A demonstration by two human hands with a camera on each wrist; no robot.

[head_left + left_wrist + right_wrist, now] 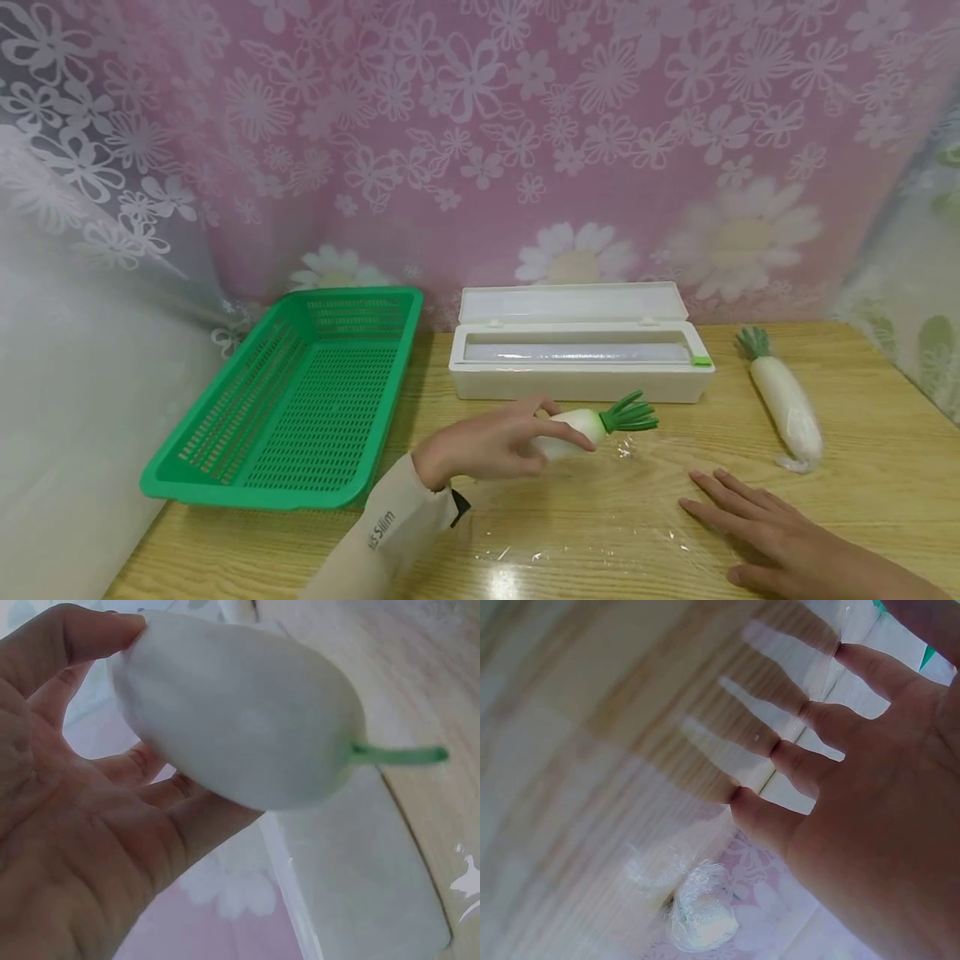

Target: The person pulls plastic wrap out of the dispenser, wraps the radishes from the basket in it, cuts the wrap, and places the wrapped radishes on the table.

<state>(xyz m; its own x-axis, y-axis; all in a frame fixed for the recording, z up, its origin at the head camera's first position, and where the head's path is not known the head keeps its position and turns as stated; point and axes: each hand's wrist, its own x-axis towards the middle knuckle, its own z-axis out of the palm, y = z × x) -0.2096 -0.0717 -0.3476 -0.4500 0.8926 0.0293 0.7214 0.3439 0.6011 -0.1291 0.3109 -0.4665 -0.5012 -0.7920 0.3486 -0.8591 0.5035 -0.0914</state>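
Note:
In the head view my left hand (506, 442) grips a white radish (576, 427) with green stalks, fingers over its body, above the middle of the table. The left wrist view shows the radish (247, 712) between the thumb and fingers, its green stalk pointing away. My right hand (780, 529) is spread at the lower right, and in the right wrist view its fingertips (754, 799) touch the tabletop. A sheet of clear plastic wrap (585, 533) lies flat on the table between the hands, seen by its shine and creases.
At the left stands a green plastic basket (401, 392). A white wrap dispenser box (581, 385) with its lid up and a clear roll inside sits at the back. To the right lies a second radish (786, 404) wrapped in film. Flowered curtain (480, 150) hangs behind the table.

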